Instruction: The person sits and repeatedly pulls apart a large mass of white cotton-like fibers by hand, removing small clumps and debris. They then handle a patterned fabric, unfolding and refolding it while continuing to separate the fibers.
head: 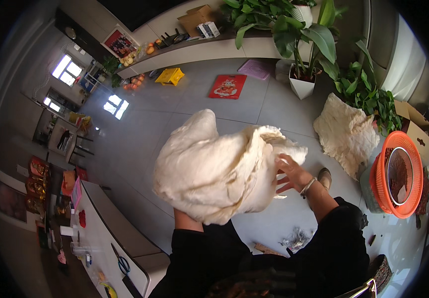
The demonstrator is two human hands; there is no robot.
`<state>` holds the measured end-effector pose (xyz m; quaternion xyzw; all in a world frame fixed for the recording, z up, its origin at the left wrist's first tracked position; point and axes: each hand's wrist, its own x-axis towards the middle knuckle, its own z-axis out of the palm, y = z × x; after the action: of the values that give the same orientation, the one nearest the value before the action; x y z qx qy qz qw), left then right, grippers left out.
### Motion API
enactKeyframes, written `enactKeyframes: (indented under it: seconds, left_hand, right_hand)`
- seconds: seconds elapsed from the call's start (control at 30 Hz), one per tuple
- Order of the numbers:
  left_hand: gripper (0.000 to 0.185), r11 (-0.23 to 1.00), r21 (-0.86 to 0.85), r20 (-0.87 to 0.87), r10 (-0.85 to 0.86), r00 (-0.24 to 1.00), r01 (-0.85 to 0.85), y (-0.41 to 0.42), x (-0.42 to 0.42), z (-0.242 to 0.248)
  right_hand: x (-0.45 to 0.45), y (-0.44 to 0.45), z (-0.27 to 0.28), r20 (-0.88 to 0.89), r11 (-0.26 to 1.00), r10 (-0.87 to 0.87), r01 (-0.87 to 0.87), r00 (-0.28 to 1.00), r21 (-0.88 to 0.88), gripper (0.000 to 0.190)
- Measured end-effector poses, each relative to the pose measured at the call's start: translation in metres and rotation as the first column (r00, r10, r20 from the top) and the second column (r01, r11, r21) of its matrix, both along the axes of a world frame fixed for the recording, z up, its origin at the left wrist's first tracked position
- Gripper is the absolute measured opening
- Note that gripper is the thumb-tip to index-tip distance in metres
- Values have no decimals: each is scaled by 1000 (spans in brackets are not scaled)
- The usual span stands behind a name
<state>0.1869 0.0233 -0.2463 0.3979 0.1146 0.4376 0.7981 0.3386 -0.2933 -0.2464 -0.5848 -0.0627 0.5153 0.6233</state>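
Note:
A large, thick bundle of cream-coloured fibre batting (207, 167) is held up above the floor in front of me, folded over with a ragged layered edge along its right side. My left wrist (187, 221) goes in under the bundle, which hides the hand and rests over it. At the bundle's right edge, my right hand (291, 175) has its fingers spread, the tips against or close to a loose flap. A bracelet circles that wrist. To the right, a second flat piece of batting (346, 134) lies spread out low by the plants.
An orange plastic basket (417, 178) with a round sieve stands at right, near a cardboard box (419, 138). Potted plants (302, 85) stand behind. Scissors (122, 262) lie on the left table (104, 234). A yellow stool (169, 76) and red scale (227, 86) are on the floor.

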Motion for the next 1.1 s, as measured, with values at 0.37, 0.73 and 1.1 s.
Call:
enactKeyframes:
  seconds: [0.37, 0.73, 1.1]
  left_hand:
    - [26, 970, 241, -145, 77, 986, -41, -44, 2, 72]
    - [33, -238, 395, -571, -820, 34, 887, -229, 38, 141]
    - [39, -299, 902, -407, -348, 845, 312, -254, 79, 181]
  right_hand:
    - [-42, 30, 21, -383, 761, 369, -39, 847, 647, 106]
    - [-46, -7, 20, -396, 830, 60, 175, 916, 530, 89]
    - [-41, -112, -23, -241, 920, -308, 353, 920, 169, 83]
